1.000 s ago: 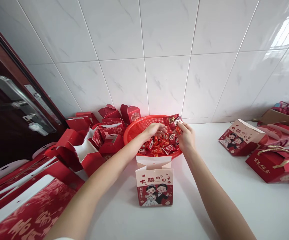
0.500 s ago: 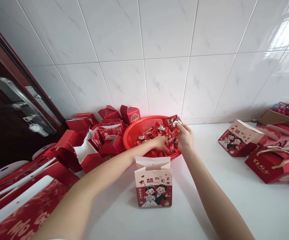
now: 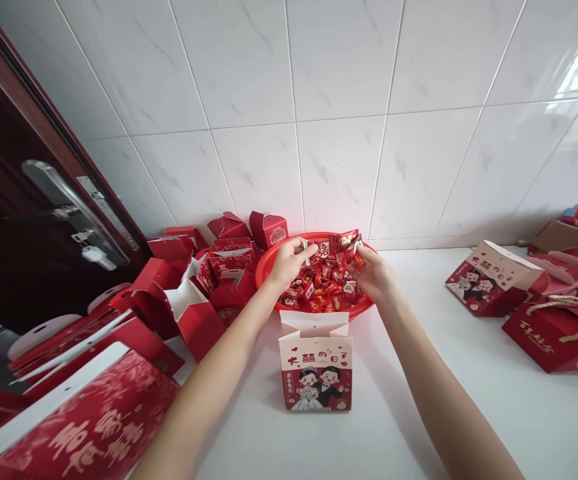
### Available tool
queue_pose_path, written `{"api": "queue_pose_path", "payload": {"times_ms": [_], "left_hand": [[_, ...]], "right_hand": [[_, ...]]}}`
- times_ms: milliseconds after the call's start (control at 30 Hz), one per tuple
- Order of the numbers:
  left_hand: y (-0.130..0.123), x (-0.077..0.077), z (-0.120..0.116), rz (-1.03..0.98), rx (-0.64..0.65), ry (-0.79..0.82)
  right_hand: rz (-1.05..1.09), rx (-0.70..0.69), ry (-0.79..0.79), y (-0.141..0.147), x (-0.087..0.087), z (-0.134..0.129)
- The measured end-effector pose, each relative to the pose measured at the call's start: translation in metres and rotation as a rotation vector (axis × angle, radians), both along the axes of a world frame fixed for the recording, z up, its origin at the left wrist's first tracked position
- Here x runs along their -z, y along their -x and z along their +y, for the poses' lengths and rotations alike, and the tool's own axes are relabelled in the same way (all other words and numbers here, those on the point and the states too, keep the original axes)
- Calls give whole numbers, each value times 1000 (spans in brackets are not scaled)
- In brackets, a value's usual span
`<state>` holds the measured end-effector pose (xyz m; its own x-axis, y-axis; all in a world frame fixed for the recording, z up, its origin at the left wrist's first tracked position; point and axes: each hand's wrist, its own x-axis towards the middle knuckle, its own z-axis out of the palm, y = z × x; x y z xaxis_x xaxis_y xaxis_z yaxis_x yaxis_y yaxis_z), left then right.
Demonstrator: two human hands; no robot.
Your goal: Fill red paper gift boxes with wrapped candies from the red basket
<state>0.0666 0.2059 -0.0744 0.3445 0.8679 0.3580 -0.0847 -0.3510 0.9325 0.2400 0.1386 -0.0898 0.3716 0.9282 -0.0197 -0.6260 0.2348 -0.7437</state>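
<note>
A red plastic basket near the wall holds many wrapped candies. Over its left part, my left hand pinches a wrapped candy with a pale edge. My right hand, over the basket's right side, grips red and dark candy packets between thumb and fingers. In front of the basket stands an upright cartoon-couple box, its top open towards the basket.
Red gift boxes crowd the left, with a large red bag nearest. To the right lie another couple box and a rope-handled red box. Behind are a tiled wall and, left, a dark door.
My left hand has risen from the candies to the basket's left rear, now with a candy in it. My right hand still holds its packets. The view has shifted slightly left.
</note>
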Motion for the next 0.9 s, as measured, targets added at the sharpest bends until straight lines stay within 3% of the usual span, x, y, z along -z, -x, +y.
{"api": "queue_pose_path", "payload": {"times_ms": [167, 400, 733, 900], "left_hand": [[8, -3, -20, -13, -73, -84], [20, -10, -39, -75, -116, -17], [40, -18, -58, -211, 12, 81], [58, -29, -70, -68, -80, -100]], "right_hand": [[-75, -113, -27, 9, -11, -11], [-150, -190, -136, 27, -23, -28], [-223, -122, -211, 39, -35, -46], [-313, -97, -191, 24, -54, -58]]}}
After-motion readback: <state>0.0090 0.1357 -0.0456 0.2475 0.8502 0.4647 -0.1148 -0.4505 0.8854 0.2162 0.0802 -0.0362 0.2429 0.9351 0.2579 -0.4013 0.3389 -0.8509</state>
